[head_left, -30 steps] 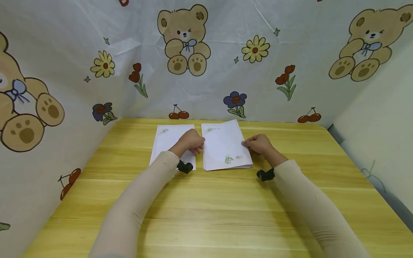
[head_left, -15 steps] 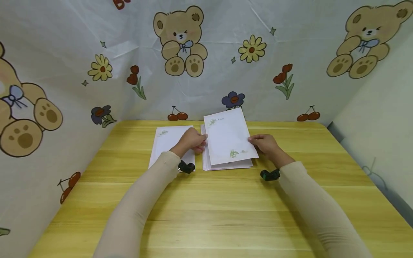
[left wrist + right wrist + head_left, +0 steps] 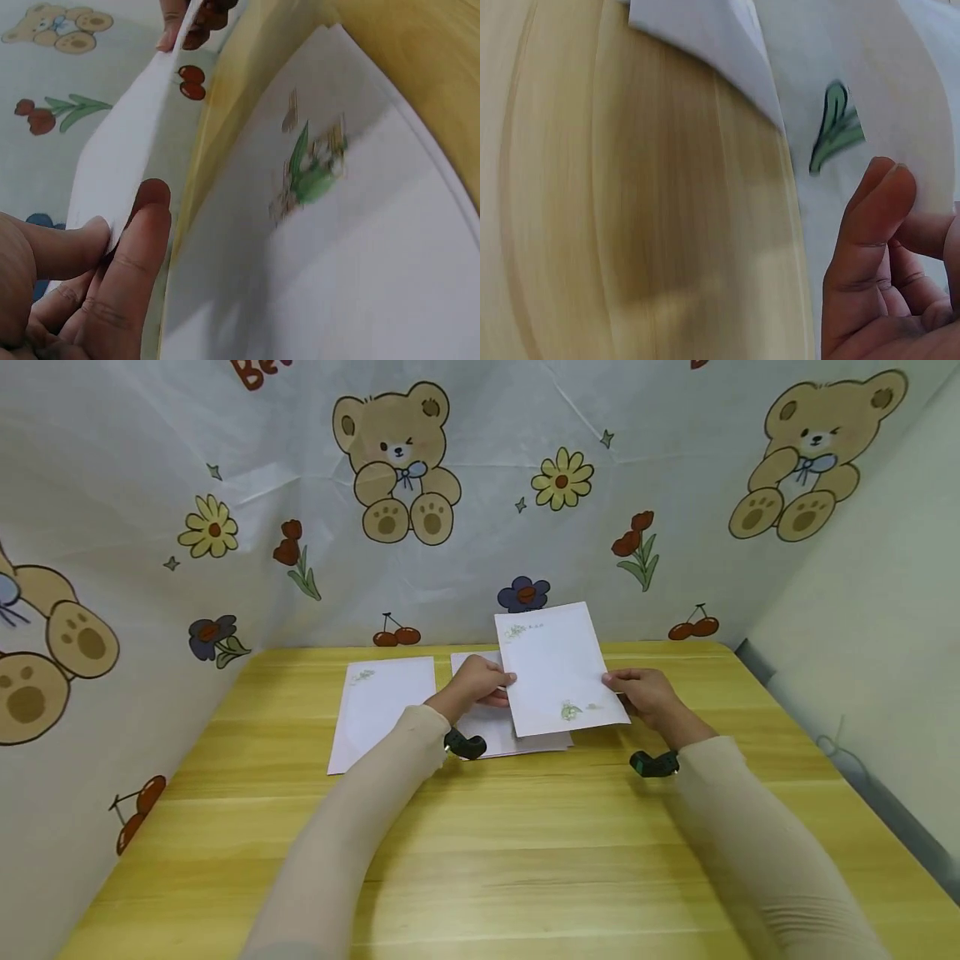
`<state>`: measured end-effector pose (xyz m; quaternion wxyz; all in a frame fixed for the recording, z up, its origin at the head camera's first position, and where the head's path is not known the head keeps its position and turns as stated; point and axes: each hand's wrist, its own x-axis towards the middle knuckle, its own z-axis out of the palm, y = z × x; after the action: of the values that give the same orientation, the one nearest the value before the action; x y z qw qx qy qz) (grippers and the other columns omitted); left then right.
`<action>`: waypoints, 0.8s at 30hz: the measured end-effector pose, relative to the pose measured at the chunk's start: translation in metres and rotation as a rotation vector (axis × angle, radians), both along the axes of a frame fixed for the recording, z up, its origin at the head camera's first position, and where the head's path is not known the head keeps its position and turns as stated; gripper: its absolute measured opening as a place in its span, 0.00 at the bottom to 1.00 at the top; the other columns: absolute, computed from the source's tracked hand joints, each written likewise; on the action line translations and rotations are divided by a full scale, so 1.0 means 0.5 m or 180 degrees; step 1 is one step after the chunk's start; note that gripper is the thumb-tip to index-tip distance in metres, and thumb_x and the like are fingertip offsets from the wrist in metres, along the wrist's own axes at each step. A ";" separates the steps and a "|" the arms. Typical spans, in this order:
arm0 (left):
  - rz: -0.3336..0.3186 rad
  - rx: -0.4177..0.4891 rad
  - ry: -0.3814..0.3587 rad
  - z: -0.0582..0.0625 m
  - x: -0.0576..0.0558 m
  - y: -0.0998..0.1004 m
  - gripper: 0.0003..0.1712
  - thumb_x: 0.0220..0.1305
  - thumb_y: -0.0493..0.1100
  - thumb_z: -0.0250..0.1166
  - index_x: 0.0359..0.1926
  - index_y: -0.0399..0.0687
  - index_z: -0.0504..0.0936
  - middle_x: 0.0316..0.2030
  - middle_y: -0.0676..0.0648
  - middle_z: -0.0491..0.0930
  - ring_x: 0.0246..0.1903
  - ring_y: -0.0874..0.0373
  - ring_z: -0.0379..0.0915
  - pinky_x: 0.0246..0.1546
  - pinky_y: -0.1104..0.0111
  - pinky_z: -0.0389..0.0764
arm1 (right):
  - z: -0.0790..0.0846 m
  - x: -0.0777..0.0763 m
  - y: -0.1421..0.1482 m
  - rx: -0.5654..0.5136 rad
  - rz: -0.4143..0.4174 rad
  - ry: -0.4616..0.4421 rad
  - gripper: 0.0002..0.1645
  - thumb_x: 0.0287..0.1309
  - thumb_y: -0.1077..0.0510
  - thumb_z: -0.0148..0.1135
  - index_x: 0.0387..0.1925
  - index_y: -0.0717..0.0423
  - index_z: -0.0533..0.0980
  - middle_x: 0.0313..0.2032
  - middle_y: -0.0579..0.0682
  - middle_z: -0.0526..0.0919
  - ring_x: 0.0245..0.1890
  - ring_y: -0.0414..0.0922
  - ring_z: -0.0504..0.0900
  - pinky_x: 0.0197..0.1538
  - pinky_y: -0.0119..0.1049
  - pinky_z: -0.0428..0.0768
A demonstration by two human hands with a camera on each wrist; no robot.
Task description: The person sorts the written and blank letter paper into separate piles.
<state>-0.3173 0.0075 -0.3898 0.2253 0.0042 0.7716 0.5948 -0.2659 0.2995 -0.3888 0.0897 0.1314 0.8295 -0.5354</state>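
Observation:
Both hands hold up a white sheet of paper (image 3: 561, 668) with small green plant prints, one hand at each side edge. My left hand (image 3: 480, 681) pinches its left edge; in the left wrist view thumb and fingers meet on the paper (image 3: 120, 150). At the right edge, my right hand (image 3: 651, 695) pinches it between thumb and fingers, as the right wrist view also shows. Below the raised sheet lies a stack of similar printed paper (image 3: 525, 745), partly covered by the sheet and left hand. Left of it rests another paper stack (image 3: 378, 706).
A wood-grain table (image 3: 540, 852) carries the stacks near its back edge. Behind and to the left hangs a white cloth (image 3: 487, 443) printed with bears and flowers. A thin cable (image 3: 855, 752) lies beyond the table's right edge.
The sheet has come up off the right-hand stack and shifted right, held by both hands. More of the stack below shows, and the left hand has moved off the left stack. The head view has turned slightly.

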 end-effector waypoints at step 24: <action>-0.0167 0.0235 -0.0039 -0.036 0.027 0.264 0.08 0.64 0.37 0.67 0.35 0.34 0.80 0.18 0.43 0.80 0.14 0.58 0.79 0.23 0.68 0.87 | -0.034 0.032 0.241 0.0720 -0.0700 -0.0518 0.35 0.66 0.43 0.59 0.64 0.64 0.71 0.52 0.57 0.77 0.39 0.46 0.75 0.34 0.29 0.79</action>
<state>-0.3037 0.1394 -0.4078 0.2453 0.0292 0.7474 0.6168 -0.2501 0.4200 -0.4059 0.0821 0.2734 0.8551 -0.4328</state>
